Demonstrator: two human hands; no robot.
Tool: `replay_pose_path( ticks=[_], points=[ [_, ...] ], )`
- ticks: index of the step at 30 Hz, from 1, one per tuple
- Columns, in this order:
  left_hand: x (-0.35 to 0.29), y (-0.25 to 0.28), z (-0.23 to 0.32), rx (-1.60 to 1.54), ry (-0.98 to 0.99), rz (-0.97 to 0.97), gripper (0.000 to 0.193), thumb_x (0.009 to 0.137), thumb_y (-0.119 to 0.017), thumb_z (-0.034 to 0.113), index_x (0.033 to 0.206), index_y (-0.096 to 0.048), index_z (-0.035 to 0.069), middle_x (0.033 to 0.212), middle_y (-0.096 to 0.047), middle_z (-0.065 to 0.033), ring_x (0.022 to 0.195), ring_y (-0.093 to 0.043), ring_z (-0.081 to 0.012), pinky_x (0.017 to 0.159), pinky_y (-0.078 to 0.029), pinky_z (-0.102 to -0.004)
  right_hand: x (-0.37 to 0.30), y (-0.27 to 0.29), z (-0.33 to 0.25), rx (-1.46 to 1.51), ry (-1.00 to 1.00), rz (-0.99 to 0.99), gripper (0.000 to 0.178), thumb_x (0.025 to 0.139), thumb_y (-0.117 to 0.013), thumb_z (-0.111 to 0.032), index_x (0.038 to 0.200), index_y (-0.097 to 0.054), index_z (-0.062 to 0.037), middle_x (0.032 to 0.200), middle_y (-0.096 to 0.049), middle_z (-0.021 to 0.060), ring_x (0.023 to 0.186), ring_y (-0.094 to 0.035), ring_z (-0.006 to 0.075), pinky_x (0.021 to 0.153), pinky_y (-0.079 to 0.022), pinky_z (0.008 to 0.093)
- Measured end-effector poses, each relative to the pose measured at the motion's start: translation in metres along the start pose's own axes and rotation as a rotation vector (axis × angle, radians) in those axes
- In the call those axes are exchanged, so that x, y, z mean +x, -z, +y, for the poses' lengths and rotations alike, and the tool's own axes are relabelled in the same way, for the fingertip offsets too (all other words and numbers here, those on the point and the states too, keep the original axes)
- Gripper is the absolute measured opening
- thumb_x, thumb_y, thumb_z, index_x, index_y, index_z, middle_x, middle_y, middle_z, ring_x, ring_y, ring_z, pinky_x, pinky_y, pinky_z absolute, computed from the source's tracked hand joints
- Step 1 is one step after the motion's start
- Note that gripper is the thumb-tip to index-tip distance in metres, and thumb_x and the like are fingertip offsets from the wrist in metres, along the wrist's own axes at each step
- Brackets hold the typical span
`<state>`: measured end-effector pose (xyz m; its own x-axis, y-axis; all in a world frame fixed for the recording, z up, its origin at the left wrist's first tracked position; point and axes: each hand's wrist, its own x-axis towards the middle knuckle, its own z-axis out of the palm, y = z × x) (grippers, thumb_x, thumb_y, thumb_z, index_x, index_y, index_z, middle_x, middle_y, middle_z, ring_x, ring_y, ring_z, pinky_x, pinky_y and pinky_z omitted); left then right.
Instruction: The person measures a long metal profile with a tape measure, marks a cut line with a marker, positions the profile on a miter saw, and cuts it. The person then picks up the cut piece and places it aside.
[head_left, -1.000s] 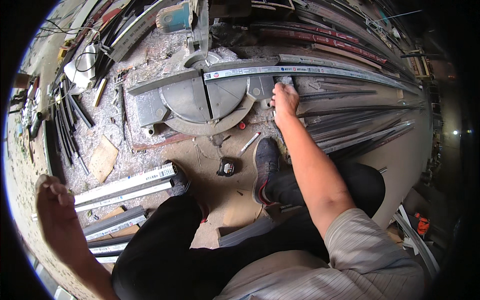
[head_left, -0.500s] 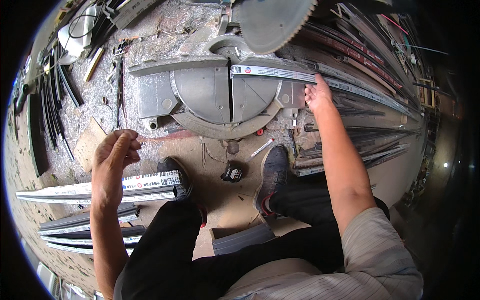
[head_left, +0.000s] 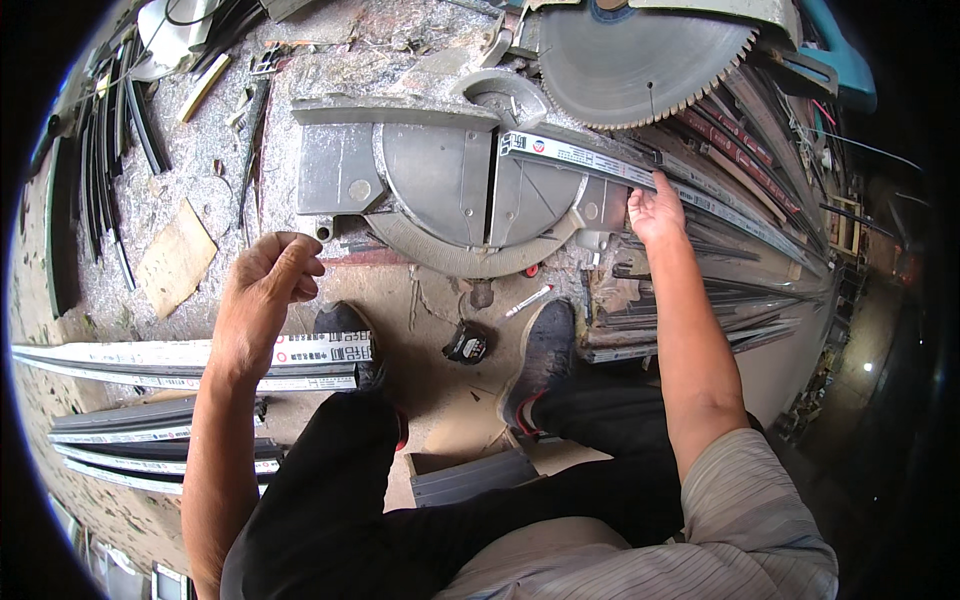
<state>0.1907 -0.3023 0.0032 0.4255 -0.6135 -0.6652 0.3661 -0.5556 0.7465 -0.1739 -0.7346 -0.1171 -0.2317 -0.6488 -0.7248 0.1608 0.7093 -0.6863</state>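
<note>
My right hand (head_left: 657, 208) grips a long aluminium profile (head_left: 575, 155) with white printed film, thumb on top and fingers curled beneath. The profile's near end lies on the right half of the mitre saw's round grey table (head_left: 430, 185), just right of the dark slot. Its other end runs off to the right among stacked profiles. The toothed saw blade (head_left: 640, 65) is raised above and behind it. My left hand (head_left: 275, 285) hovers in front of the table's left corner, fingers curled and thumb pressed to them; whatever is between them is hidden.
Film-wrapped profiles (head_left: 190, 355) lie at left beneath my left forearm. More stacked profiles (head_left: 700, 325) lie right. Between my shoes on the floor are a tape measure (head_left: 466, 345) and a white marker (head_left: 530, 300). A cardboard piece (head_left: 177, 258) and dark offcuts (head_left: 95, 180) lie among shavings.
The view has shifted, so the saw sits farther right and more of its blade shows. The profile now slants more across the table, its hand-held part nearer me. My left hand stays curled.
</note>
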Motion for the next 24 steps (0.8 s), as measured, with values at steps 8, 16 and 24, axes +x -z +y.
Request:
replay_pose_path(
  ticks=[8,16,24],
  points=[
    [0.002,-0.015,-0.002,0.048,-0.019,-0.06,0.045,0.109,-0.06,0.039,0.119,-0.067,-0.005,0.097,-0.068,-0.0074,0.085,-0.062,-0.0126,0.083,-0.052,-0.0285,-0.046,0.008,0.0,0.061,0.0,0.006,0.035,0.094,-0.085,-0.029,0.113,-0.063,-0.0103,0.094,-0.062,0.0061,0.072,-0.055,0.017,0.062,-0.05,0.0274],
    [0.011,-0.035,-0.007,-0.07,-0.002,-0.205,0.055,0.111,-0.056,0.047,0.127,-0.065,-0.005,0.102,-0.068,-0.0087,0.087,-0.064,-0.0129,0.084,-0.054,-0.0288,-0.129,0.001,0.018,0.08,0.067,-0.051,0.025,0.099,-0.08,-0.026,0.108,-0.065,-0.0072,0.095,-0.062,0.0058,0.076,-0.054,0.0149,0.063,-0.049,0.0274],
    [0.014,-0.053,-0.015,-0.399,0.107,-0.333,0.056,0.112,-0.052,0.05,0.133,-0.062,-0.001,0.106,-0.071,-0.0092,0.091,-0.065,-0.0134,0.084,-0.057,-0.0293,-0.191,0.008,0.06,0.098,0.044,-0.152,0.028,0.098,-0.08,-0.025,0.115,-0.067,-0.0077,0.103,-0.066,0.0041,0.086,-0.057,0.0133,0.069,-0.051,0.0264]
  ],
)
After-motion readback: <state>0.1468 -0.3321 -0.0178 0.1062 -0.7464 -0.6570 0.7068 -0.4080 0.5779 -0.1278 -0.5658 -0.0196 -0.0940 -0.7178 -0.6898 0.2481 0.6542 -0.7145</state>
